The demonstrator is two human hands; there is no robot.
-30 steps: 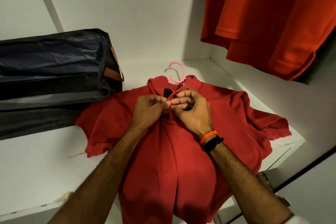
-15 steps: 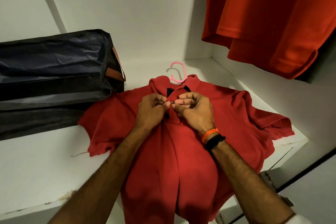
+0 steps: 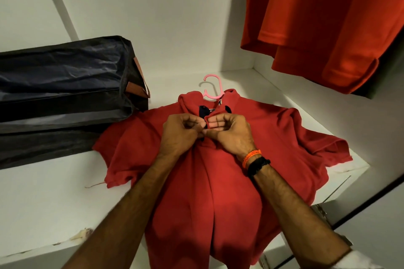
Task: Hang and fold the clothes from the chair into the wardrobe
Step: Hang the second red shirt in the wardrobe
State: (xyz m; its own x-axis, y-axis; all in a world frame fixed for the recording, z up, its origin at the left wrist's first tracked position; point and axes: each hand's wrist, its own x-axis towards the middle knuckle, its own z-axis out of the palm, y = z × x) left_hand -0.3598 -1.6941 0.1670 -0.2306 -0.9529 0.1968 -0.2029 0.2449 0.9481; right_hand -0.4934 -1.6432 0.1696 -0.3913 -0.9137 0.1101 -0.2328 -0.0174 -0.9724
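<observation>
My left hand (image 3: 181, 135) and right hand (image 3: 229, 133) pinch the red shirt (image 3: 207, 192) placket. If I tug, its pink hanger (image 3: 213, 88) could slip out.

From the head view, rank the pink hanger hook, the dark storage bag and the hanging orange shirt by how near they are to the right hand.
1. Pink hanger hook: just beyond the right hand, at the collar.
2. Dark storage bag: on the shelf, off to the left.
3. Hanging orange shirt: up and to the right.
</observation>
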